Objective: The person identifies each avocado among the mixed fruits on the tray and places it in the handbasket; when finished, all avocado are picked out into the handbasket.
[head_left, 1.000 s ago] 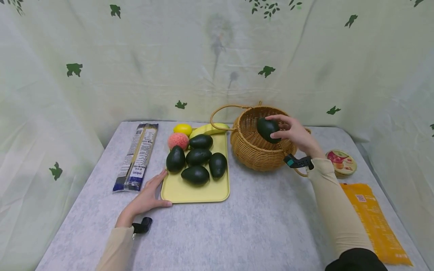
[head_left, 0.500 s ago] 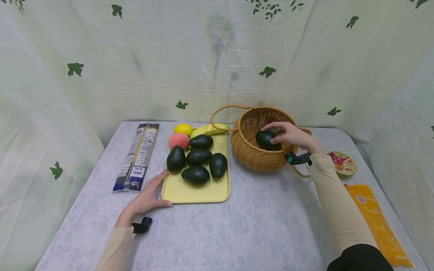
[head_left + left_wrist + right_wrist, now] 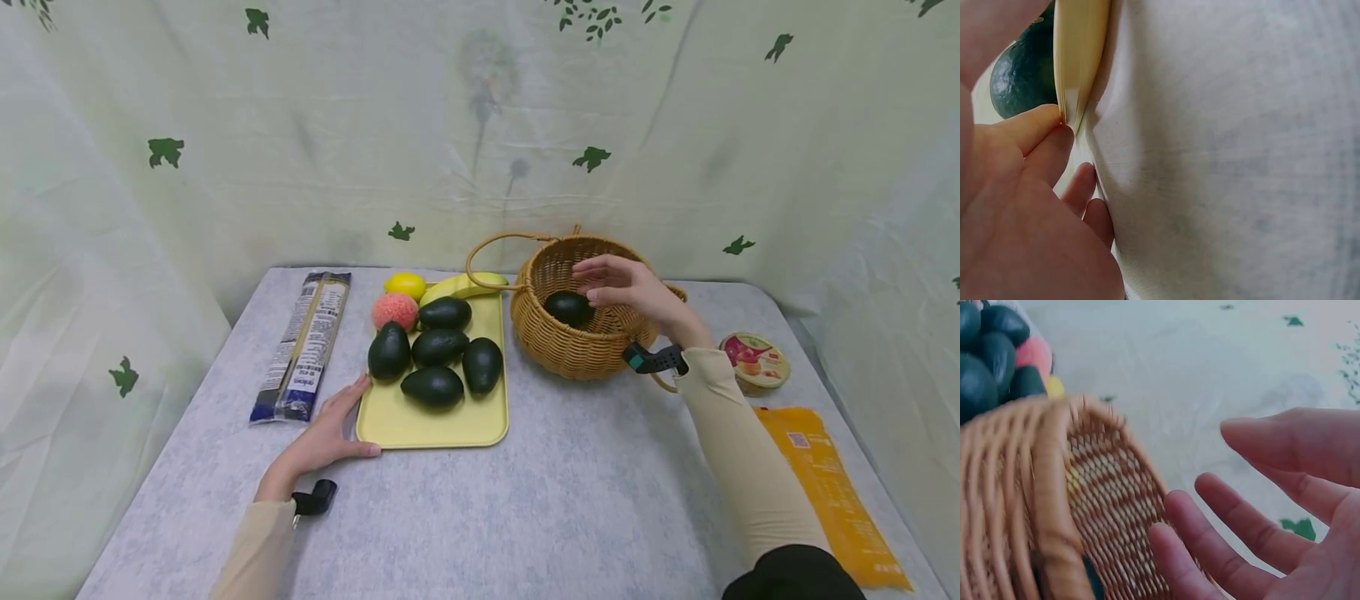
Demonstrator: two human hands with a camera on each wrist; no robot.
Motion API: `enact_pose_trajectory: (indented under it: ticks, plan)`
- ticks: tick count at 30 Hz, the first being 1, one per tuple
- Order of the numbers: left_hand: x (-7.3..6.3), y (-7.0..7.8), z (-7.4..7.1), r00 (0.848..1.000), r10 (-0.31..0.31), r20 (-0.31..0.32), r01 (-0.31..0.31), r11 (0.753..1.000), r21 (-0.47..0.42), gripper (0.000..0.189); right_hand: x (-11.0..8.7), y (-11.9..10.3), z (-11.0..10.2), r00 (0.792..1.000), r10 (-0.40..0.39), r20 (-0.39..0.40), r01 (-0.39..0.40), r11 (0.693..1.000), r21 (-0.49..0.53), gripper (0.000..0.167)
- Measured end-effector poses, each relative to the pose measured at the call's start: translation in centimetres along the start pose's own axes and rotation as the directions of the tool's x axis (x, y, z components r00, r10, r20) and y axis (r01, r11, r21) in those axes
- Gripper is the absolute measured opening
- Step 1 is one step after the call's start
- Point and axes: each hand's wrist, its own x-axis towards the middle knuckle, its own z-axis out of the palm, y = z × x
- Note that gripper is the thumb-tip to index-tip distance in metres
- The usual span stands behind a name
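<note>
My right hand (image 3: 633, 292) hovers over the wicker basket (image 3: 570, 354), fingers parted and holding nothing. Below its fingertips a dark green avocado (image 3: 568, 309) lies inside the basket. In the right wrist view the spread fingers (image 3: 1235, 519) stand in front of the basket's woven wall (image 3: 1116, 506), and only a sliver of the avocado shows past the rim. My left hand (image 3: 322, 437) rests at the left edge of the yellow tray (image 3: 431, 433), its fingers touching the tray's side. Several avocados (image 3: 432, 388) lie on that tray, with a banana (image 3: 463, 287) along its back edge.
A pink ball-like fruit (image 3: 394, 312) and a lemon (image 3: 405, 286) sit at the tray's back left corner. Farther left lies a long printed packet (image 3: 303, 350). A round tub (image 3: 755, 361) and an orange bag (image 3: 832, 500) are beside the right arm.
The right hand lowered the avocado into the basket, let go of it and rose a little. The avocado now lies farther left in the basket. The left hand stayed at the tray.
</note>
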Motion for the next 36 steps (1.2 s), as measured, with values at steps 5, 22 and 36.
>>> enact_pose_trajectory:
  ticks: [5,22,36]
  plan:
    - [0.0,-0.2,0.1,1.0,-0.007,-0.002,0.007,1.0,0.0,0.112,-0.2,-1.0,1.6,0.999,-0.037,0.012,0.036,0.998,0.058,0.047]
    - [0.1,-0.3,0.1,1.0,0.008,-0.01,-0.008,1.0,-0.013,0.111,0.1,-1.6,10.0,0.977,-0.14,0.162,0.118,0.983,0.141,0.043]
    - [0.1,-0.4,0.1,1.0,0.016,-0.012,-0.016,1.0,-0.012,0.111,3.4,1.7,16.3,0.909,-0.179,0.377,0.124,0.978,0.165,0.046]
